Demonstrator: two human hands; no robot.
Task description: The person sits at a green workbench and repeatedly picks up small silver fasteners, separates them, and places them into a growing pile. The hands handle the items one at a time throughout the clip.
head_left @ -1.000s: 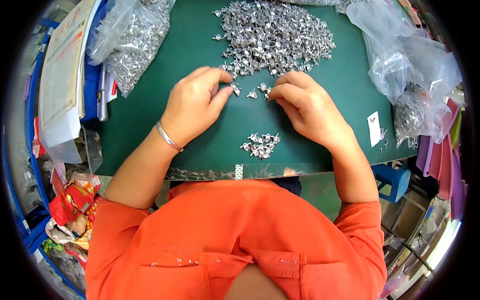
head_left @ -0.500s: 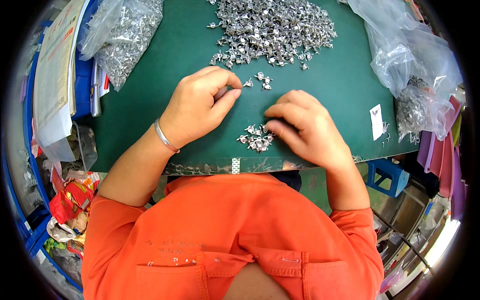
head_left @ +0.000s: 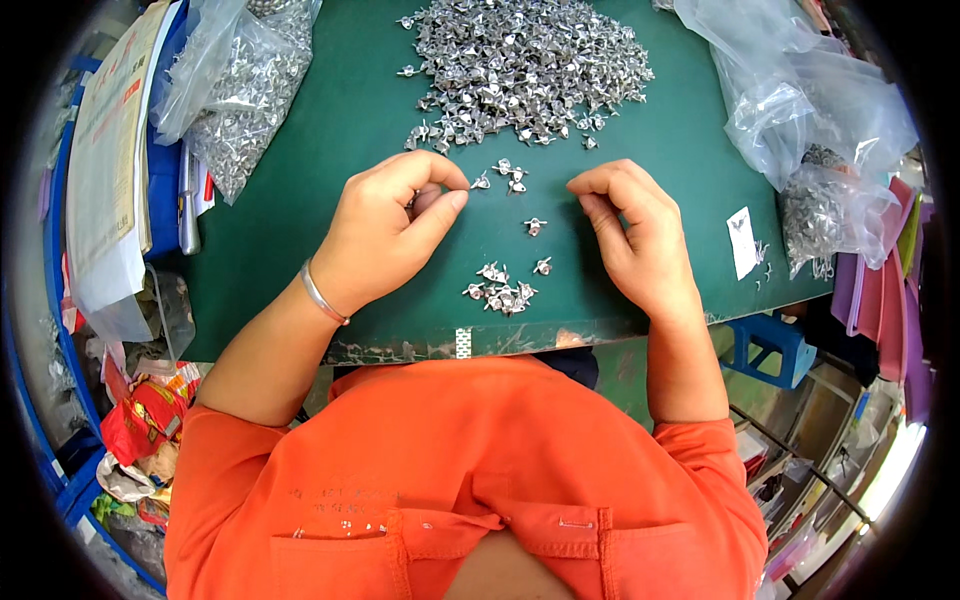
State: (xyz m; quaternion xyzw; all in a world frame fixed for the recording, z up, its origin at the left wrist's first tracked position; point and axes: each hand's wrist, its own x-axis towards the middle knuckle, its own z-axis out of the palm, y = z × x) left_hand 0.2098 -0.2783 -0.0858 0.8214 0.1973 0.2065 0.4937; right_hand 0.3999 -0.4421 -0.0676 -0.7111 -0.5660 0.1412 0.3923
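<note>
My left hand [head_left: 390, 225] is over the green tabletop, fingers curled and thumb close to the index fingertip. Its fingertips are beside a small shiny metal fitting [head_left: 481, 181], with a few similar winged metal fittings [head_left: 516, 180] just right of it. Across from it, my right hand [head_left: 640, 230] is bent in a loose pinch; whatever is between its fingertips, if anything, cannot be made out. Between the hands lies a single metal fitting [head_left: 535, 227], and another fitting [head_left: 542, 266] is nearer to me. A small cluster of fittings [head_left: 505, 296] sits near the front edge.
A large heap of metal fittings [head_left: 530, 75] covers the far middle of the green table [head_left: 350, 90]. Bags of metal parts stand at left [head_left: 250, 100] and right [head_left: 830, 210]. A white paper slip [head_left: 742, 243] lies at right; a blue stool [head_left: 768, 350] is below the table.
My right hand has moved up and right, away from the near cluster. Two separate fittings now show where it was. My left hand stays beside the small group, shifted slightly in the picture.
</note>
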